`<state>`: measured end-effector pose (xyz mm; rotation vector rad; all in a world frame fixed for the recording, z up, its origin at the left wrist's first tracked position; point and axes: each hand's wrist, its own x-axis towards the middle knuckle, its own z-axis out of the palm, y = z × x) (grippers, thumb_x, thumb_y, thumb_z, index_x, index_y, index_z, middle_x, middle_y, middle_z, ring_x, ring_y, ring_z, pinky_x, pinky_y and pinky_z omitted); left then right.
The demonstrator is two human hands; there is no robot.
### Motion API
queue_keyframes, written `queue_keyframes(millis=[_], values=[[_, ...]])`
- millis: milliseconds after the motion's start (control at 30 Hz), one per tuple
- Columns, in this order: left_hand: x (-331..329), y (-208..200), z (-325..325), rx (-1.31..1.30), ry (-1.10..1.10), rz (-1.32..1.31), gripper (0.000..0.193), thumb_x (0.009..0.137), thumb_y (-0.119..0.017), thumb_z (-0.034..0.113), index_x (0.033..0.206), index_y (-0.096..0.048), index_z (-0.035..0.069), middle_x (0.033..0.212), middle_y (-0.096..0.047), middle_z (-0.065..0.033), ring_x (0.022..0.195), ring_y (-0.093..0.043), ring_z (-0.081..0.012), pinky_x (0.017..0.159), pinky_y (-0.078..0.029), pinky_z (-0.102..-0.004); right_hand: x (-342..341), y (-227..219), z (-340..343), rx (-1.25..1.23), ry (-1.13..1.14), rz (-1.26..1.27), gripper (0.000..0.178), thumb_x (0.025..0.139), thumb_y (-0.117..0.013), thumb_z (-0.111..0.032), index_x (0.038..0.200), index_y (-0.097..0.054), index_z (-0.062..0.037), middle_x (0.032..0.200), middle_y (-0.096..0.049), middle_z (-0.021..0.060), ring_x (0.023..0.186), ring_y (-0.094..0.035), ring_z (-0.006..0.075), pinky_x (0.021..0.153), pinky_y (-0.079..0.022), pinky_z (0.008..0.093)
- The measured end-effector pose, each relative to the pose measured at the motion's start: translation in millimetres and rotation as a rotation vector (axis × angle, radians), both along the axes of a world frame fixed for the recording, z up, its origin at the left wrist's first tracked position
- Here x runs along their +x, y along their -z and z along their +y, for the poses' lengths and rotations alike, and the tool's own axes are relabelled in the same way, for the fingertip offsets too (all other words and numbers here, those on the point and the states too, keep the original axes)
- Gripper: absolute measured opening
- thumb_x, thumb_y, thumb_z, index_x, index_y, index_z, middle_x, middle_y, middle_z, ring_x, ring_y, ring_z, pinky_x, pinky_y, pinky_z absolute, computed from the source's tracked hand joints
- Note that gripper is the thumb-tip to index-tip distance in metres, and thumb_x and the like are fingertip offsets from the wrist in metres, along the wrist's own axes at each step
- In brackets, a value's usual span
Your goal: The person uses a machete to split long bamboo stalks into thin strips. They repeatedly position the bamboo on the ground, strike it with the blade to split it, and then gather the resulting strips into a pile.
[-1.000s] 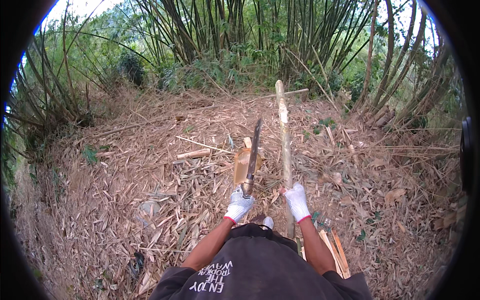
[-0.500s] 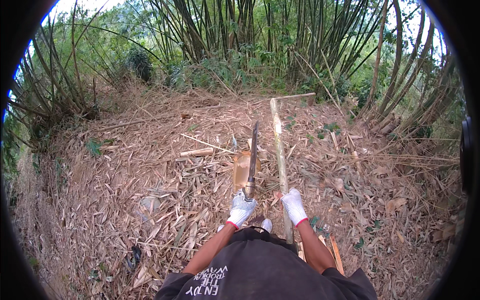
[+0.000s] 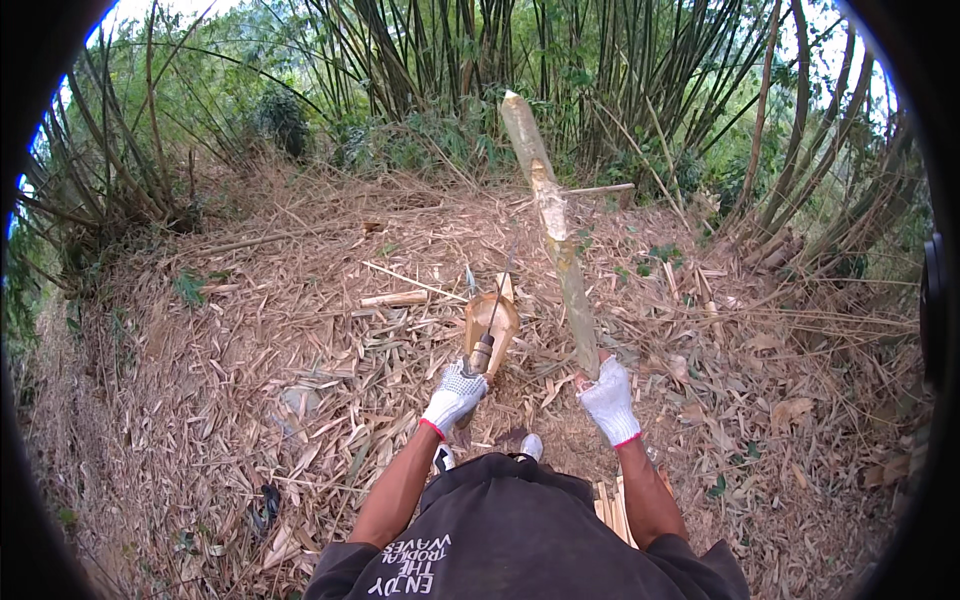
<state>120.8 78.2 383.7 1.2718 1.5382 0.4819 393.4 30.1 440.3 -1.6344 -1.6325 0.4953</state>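
My left hand (image 3: 454,396), in a white dotted work glove with a red cuff, is closed round the wooden handle of a machete (image 3: 482,352). Its narrow dark blade points up and away, seen nearly edge-on over a tan, rounded wooden piece (image 3: 480,318) on the ground. My right hand (image 3: 609,394), gloved alike, grips a pale green-brown pole (image 3: 574,292) at its near end. The pole tilts upward and away, leaning left, its far tip cut to a blunt point. A rough patch with stripped bark shows partway along it.
Dry leaves and husks (image 3: 300,350) cover the ground. A short split stick (image 3: 394,299) lies ahead to the left. Split wood strips (image 3: 615,512) lie beside my right forearm. Bamboo clumps (image 3: 440,60) rise at the back, and bent stems (image 3: 800,150) stand at the right.
My right hand has moved slightly right and lifted the pole, so its far end rises higher. My left hand has shifted a little left, turning the machete blade nearly edge-on.
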Motion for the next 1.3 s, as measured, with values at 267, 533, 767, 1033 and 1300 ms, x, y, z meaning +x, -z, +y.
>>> queue_keyframes(millis=[267,533,767,1033,1300], values=[[2.5,-1.1,7.7,-0.029,0.074,0.018,0.04,0.076,-0.069,0.025,0.102,-0.061,-0.004,0.087,-0.067,-0.0227,0.081,-0.066,-0.0346,0.071,-0.052,-0.0425,-8.9,-115.0,7.1,0.111,0.02,0.467,0.026,0.083,-0.066,-0.009,0.107,-0.059,-0.0016,0.079,-0.063,0.0104,0.063,-0.061,0.0195,0.059,-0.051,0.036],[-7.8,3.5,5.0,0.078,0.088,0.136,0.043,0.074,-0.068,0.03,0.1,-0.063,-0.004,0.094,-0.066,-0.0267,0.09,-0.065,-0.0397,0.078,-0.052,-0.0447,6.1,-103.0,26.8,0.462,-0.187,0.573,0.023,0.084,-0.062,-0.006,0.106,-0.055,-0.0019,0.076,-0.063,0.013,0.063,-0.065,0.0258,0.057,-0.054,0.0381],[-2.8,20.2,5.3,0.079,0.139,0.132,0.043,0.075,-0.068,0.03,0.1,-0.062,-0.004,0.094,-0.066,-0.0281,0.092,-0.064,-0.0429,0.079,-0.051,-0.0478,28.3,-30.1,3.2,-0.493,-0.004,-0.46,0.038,0.078,-0.07,-0.023,0.101,-0.06,0.0048,0.085,-0.067,0.0269,0.084,-0.069,0.0379,0.075,-0.055,0.0424],[-25.3,37.7,5.5,0.075,0.011,0.067,0.027,0.078,-0.069,0.019,0.095,-0.057,0.001,0.072,-0.062,-0.0092,0.062,-0.06,-0.0187,0.059,-0.049,-0.0366,17.2,-216.4,20.7,0.645,-0.552,1.068,0.034,0.083,-0.073,-0.015,0.109,-0.057,-0.0023,0.085,-0.064,0.0093,0.07,-0.063,0.0208,0.064,-0.055,0.0369],[1.2,-2.2,8.4,-0.188,0.079,-0.01,0.047,0.078,-0.065,0.036,0.106,-0.063,-0.002,0.098,-0.066,-0.0275,0.094,-0.065,-0.0403,0.083,-0.05,-0.0473,52.9,17.3,-14.3,-0.703,0.01,-0.456,0.034,0.077,-0.063,-0.022,0.1,-0.061,0.0029,0.094,-0.065,0.0319,0.092,-0.065,0.045,0.084,-0.051,0.0492]])
